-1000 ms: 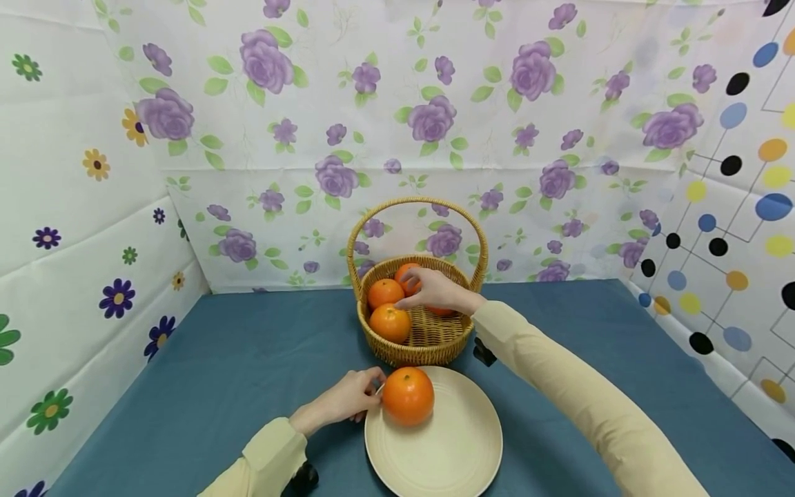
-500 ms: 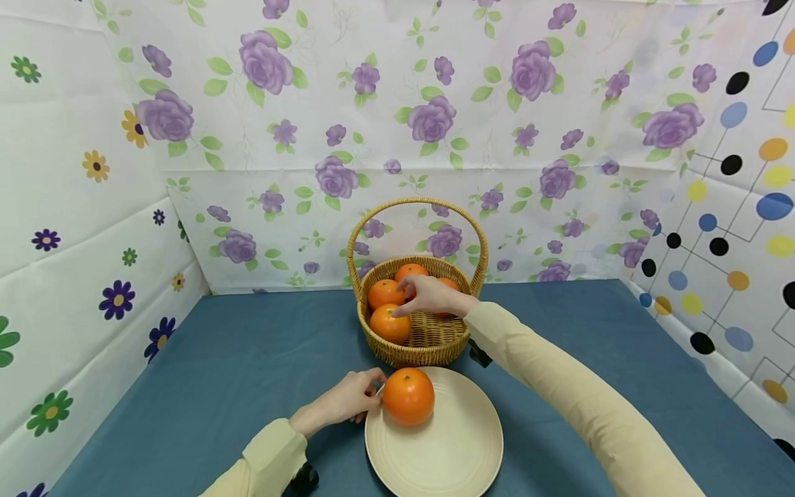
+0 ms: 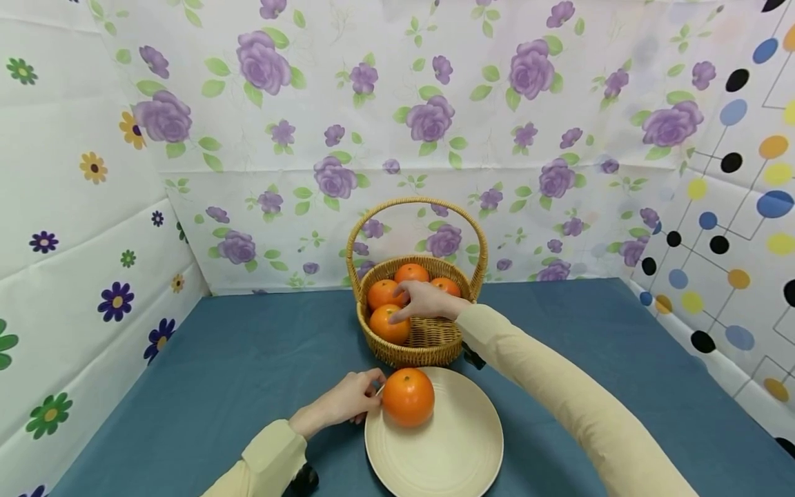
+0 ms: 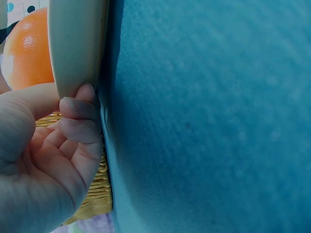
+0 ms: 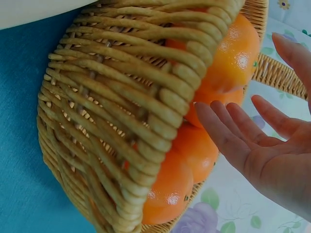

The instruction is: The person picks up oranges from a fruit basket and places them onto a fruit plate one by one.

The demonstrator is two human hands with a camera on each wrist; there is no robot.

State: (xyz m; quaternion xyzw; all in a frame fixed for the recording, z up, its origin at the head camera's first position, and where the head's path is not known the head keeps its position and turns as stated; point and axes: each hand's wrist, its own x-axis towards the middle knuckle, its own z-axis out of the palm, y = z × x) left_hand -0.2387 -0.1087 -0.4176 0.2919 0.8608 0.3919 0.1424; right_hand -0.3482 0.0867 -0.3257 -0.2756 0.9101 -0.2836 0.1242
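Note:
A beige plate [image 3: 459,449] lies on the table with one orange [image 3: 408,397] near its upper left. My left hand [image 3: 349,397] pinches the plate's left rim; in the left wrist view its fingers curl under the edge [image 4: 77,48]. Behind the plate stands a wicker basket [image 3: 410,355] with a tall handle, holding several oranges. Over the basket hovers my right hand [image 3: 428,301], thumb and fingers spread. Its thumb overlaps the front orange [image 3: 386,330], and its fingertips lie at the orange behind that one [image 3: 380,293]. The right wrist view shows an unfilled palm [image 5: 277,155].
Two more oranges sit at the back of the basket, one in the middle [image 3: 411,272] and one at the right [image 3: 446,284]. The basket handle [image 3: 417,200] arches above them. A blue cloth [image 3: 267,338] covers the table, and patterned sheets [image 3: 397,110] hang around it.
My right hand has drifted slightly left and towards the front orange, and the back oranges show more. My left hand and the plate stay in place.

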